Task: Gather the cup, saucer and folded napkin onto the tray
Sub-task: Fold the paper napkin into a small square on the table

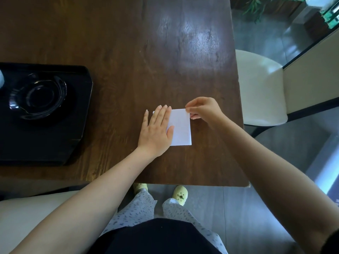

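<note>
Napkin [180,127]: near table's right edge, left hand [156,132] flat on it.
Right hand [203,110]: pinching napkin's far corner.
Risk: fold may spring open when lifted toward tray [77,125].

Head cam, steep downward, tabletop [128,52] close-ish

On the dark wooden table [128,52], the left hand [156,132] lies flat on the white napkin [181,128]. The right hand [203,110] pinches its far right corner. The black saucer [37,97] sits on the black tray [55,143], well apart.
</note>
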Tool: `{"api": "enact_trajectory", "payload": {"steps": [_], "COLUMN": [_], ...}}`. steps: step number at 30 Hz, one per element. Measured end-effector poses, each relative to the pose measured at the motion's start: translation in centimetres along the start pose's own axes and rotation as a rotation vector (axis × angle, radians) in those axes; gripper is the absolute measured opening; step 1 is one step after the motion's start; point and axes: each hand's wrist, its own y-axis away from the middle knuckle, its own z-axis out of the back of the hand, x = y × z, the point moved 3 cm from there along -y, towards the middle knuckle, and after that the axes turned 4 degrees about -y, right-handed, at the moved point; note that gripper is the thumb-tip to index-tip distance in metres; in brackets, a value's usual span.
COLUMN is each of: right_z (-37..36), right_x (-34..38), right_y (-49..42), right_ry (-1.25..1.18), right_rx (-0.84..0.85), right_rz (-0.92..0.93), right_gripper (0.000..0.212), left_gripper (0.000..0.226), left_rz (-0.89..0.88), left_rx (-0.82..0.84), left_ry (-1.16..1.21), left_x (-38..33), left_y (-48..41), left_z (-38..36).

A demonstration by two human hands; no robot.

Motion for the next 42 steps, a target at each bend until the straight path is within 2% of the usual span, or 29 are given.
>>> {"api": "enact_trajectory", "payload": {"steps": [3,6,11,13,20,24,27,29,32,35,37,39,42], "right_z": [0.7,1.0,-1.3,-1.7,-1.8,-1.8,-1.8,-1.8,-1.2,0.1,0.8,1.5,2.9], "right_x": [-0.4,-0.1,1.1,1.3,1.0,1.3,1.3,1.4,1.9,2.9,3.9,5.1,7.6], "right_y": [0.2,0.2,0.1,0.0,0.5,0.7,0.8,0.8,1.3,2.0,2.6,2.9,3.2], "right_ry": [-0.183,0.013,0.401,0.464,0.428,0.363,0.335,0.236,0.076,-0.065,-0.12,-0.177,-0.207], "right_rx": [-0.105,-0.088,-0.04,-0.05,-0.14,-0.129,-0.142,-0.129,-0.12,-0.104,-0.103,-0.099,-0.133], "right_rz": [-0.05,-0.05,0.059,0.08,0.054,-0.046,-0.121,-0.177,-0.259,-0.295,-0.307,-0.249,-0.003], "right_gripper": [0.02,0.027,0.025,0.023,0.021,0.022,0.022,0.015,0.008,0.022,0.023,0.02,0.031], "left_gripper": [0.06,0.06,0.061,0.061,0.072,0.089,0.098,0.091,0.064,0.05,0.042,0.029,0.012], "left_rz": [0.008,0.007,-0.004,-0.013,-0.055,-0.143,-0.217,-0.243,-0.193,-0.058,-0.004,-0.031,-0.024], "left_rx": [0.01,0.011,0.007,0.009,0.063,0.122,0.071,-0.007,-0.093,-0.171,-0.222,-0.274,-0.325], "left_ry": [0.003,-0.007,-0.033,-0.034,0.017,-0.06,-0.103,-0.013,0.159,0.396,0.505,0.575,0.771], "left_x": [0.0,0.0,-0.1,0.0,0.4,0.3,-1.0,-2.5,-3.7,-3.3,-2.7,-2.3,-1.8], "left_y": [-0.1,-0.1,0.0,0.0,0.0,0.3,1.6,2.4,2.6,2.2,1.7,0.9,-0.9], "left_z": [-0.1,-0.2,-0.1,0.0,0.1,0.7,1.5,1.8,2.1,3.3,4.7,6.6,10.1]}}
